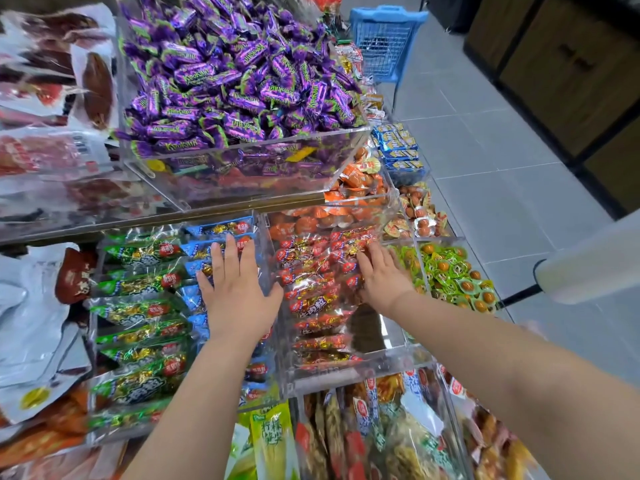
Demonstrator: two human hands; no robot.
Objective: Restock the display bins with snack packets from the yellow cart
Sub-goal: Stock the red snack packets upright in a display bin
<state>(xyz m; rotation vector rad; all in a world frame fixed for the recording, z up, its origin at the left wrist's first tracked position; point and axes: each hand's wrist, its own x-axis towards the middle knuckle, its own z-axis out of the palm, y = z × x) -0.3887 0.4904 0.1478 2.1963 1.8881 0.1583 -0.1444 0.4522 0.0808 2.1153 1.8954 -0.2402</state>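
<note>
Purple sweets (221, 74) read "Kpokant". Below their bin (242, 178), hands apart: left hand (239, 292) flat, fingers straight, on blue packets (221, 230); right hand (381, 275) flat on red packets (311, 303) marked 牛肉粒. Smaller print blurred.

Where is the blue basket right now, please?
In the head view, the blue basket is at the upper right, just right of the far end of the purple candies.

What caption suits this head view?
Left hand flat on blue snack packets, right hand on red packets, in adjacent clear bins.

Two hands (239, 292) (382, 277), one blue basket (386, 43), perhaps nine bins (249, 144)
</note>
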